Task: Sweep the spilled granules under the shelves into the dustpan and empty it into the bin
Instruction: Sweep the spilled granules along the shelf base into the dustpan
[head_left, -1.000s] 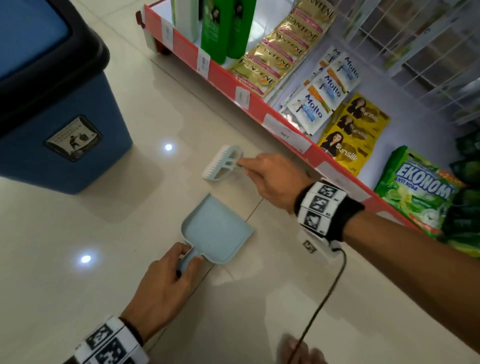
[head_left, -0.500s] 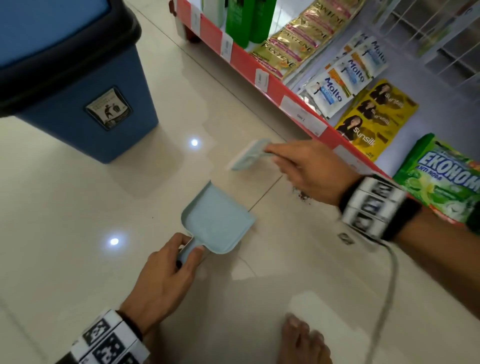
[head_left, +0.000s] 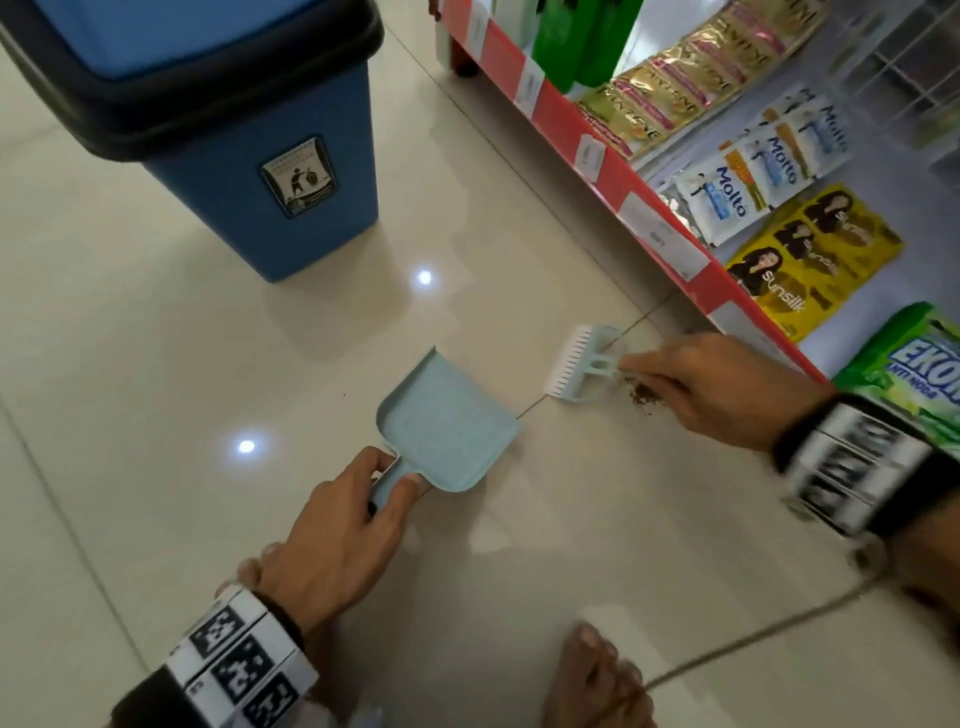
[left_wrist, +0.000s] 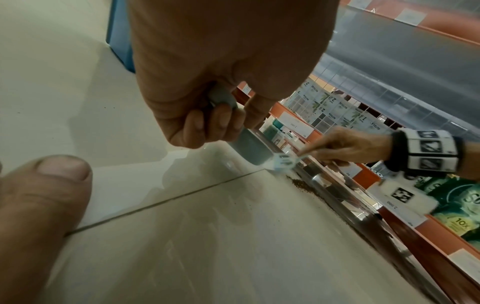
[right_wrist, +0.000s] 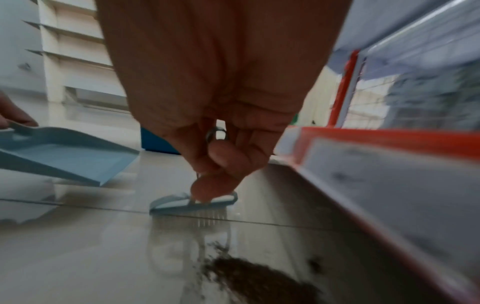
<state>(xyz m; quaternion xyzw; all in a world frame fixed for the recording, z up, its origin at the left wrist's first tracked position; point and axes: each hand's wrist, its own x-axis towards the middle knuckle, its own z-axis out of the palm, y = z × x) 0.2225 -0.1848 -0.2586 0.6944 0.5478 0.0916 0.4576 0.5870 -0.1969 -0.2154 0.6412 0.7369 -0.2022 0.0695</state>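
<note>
One pile of dark brown spilled granules (head_left: 644, 397) lies on the beige tiled floor (head_left: 156, 322) at the foot of the red-edged shelf (head_left: 613, 176), right of the single pale blue plastic dustpan (head_left: 447, 423). Granules judged loose, light and prone to scatter; short, gentle strokes advised. The left hand (head_left: 337, 540) grasps the dustpan's handle; the right hand (head_left: 722, 389) pinches the stem of one pale blue hand brush (head_left: 579, 361), bristles on the floor between pile and pan. One blue plastic bin (head_left: 249, 156) stands far left. Both tools appear light and stiff.

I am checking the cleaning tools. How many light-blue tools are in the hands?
2: the dustpan in the left hand, the brush in the right hand.
</note>
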